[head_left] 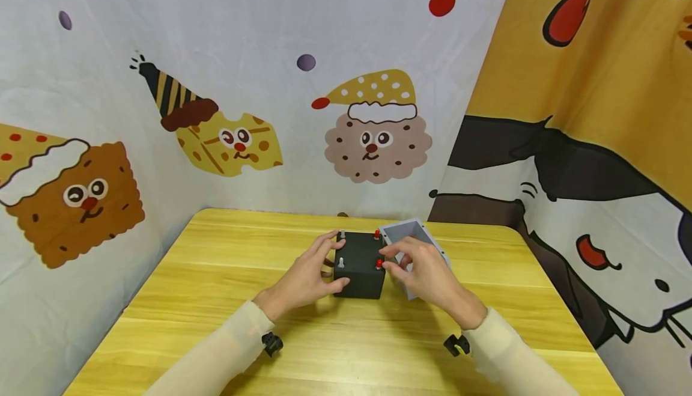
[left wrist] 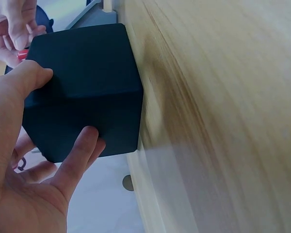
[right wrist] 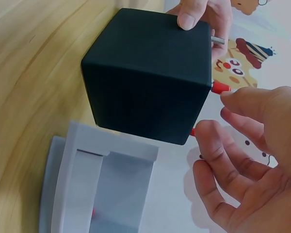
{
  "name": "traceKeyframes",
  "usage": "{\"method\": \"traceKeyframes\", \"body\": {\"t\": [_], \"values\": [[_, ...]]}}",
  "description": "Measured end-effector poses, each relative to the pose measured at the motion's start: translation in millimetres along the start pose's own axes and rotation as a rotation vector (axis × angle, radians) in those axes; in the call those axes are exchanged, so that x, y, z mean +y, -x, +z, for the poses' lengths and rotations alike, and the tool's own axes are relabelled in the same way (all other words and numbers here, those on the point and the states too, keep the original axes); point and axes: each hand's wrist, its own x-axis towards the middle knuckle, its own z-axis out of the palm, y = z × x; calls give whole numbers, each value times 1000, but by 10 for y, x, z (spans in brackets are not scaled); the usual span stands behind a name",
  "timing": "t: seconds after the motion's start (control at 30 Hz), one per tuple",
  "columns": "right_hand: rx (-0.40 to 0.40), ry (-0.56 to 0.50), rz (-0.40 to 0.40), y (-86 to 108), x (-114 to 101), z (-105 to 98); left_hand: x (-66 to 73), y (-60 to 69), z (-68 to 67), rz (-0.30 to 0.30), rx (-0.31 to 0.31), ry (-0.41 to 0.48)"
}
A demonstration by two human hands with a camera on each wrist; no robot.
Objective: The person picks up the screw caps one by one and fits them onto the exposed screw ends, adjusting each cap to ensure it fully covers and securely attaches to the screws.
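A black box (head_left: pixel 358 285) stands upright on the table, with two bare metal posts (head_left: pixel 341 262) on the left of its top and red caps on the right. My left hand (head_left: pixel 305 279) grips the box from the left, thumb on the near face and fingers spread along the side and top edge. At the near right corner, my right hand (head_left: pixel 427 273) pinches a red cap (right wrist: pixel 220 88) by thumb and finger. The far red cap (head_left: pixel 376 234) shows past the fingers. How the right fingertips meet the pinched cap is partly hidden.
Right of the black box, partly under the right hand, sits an open grey box (head_left: pixel 406 234); a small red spot shows inside it in the right wrist view. The wooden table (head_left: pixel 259 240) ends at a cartoon-printed curtain (head_left: pixel 259 23).
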Motion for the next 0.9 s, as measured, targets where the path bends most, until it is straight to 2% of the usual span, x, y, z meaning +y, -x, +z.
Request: {"method": "traceKeyframes", "body": {"t": [0.23, 0.5, 0.9], "values": [[29, 4, 38, 4, 44, -10, -17, 1, 5, 0, 3, 3], [60, 26, 38, -6, 90, -12, -18, 0, 7, 2, 3, -3], [68, 82, 73, 6, 193, -101, -20, 0, 3, 5, 1, -7]]}}
